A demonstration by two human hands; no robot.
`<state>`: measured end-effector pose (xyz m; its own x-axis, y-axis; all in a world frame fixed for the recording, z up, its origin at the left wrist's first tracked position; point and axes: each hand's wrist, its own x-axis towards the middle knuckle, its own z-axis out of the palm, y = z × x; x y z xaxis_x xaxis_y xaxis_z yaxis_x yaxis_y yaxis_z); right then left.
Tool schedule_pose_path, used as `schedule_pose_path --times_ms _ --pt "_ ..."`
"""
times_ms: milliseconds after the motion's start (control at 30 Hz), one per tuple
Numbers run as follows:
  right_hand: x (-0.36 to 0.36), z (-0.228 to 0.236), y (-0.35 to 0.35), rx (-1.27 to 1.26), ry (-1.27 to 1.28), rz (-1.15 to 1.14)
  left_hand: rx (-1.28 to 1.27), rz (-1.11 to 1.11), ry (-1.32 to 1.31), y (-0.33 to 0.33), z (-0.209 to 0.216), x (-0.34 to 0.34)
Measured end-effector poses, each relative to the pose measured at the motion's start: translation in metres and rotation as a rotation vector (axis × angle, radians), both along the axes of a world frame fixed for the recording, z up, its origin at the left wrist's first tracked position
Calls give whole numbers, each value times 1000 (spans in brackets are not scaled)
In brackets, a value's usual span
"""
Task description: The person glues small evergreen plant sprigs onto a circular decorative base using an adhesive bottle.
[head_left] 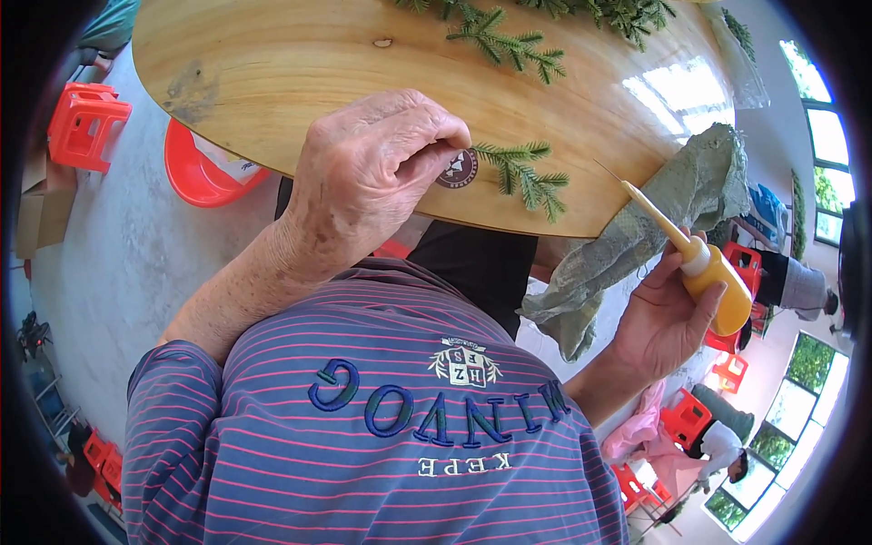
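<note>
Over the table's near edge, my left hand (377, 168) is closed in a pinch, its thumb and fingertips on the stem end of a green artificial pine sprig (520, 174). The sprig's forked tips point to the right. At the right, my right hand (665, 313) is wrapped round a yellow squeeze bottle (724, 295). The bottle tilts so that its long, thin nozzle (649, 209) points up and left toward the sprig. A round dark sticker (459, 171) shows on the wood, partly hidden by the left hand.
More pine sprigs (509, 45) lie at the far side of the glossy wooden table (272, 64). A grey-green woven sack (636, 236) drapes over its right edge. A red basin (195, 168) and a red stool (89, 125) stand at left. Other people are in the right background.
</note>
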<state>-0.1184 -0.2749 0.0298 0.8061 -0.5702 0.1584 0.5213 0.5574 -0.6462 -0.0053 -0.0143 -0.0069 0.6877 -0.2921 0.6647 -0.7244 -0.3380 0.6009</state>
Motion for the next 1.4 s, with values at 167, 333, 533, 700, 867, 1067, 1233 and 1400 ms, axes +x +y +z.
schedule_pose_path --times_ms 167,333,533,700,867,1067,1233,1400 --pt "-2 -2 -3 4 -1 18 10 -12 29 0 0 -2" --pt "-5 -1 -5 0 0 25 22 -12 146 -1 9 -6" --pt "-9 2 -7 5 -11 15 -7 -40 334 -5 20 -12" --pt "-12 2 -10 18 -20 19 -19 -43 442 -10 23 -11" --pt "-11 2 -13 34 -14 7 -25 -16 483 -13 17 -7" --pt "-11 -1 -14 36 -8 25 23 -2 301 -16 12 -4" --pt "-12 -1 -14 41 -2 27 34 -7 199 -15 10 -6" --pt "-13 -2 -13 47 -19 45 44 -15 112 -15 7 -6"
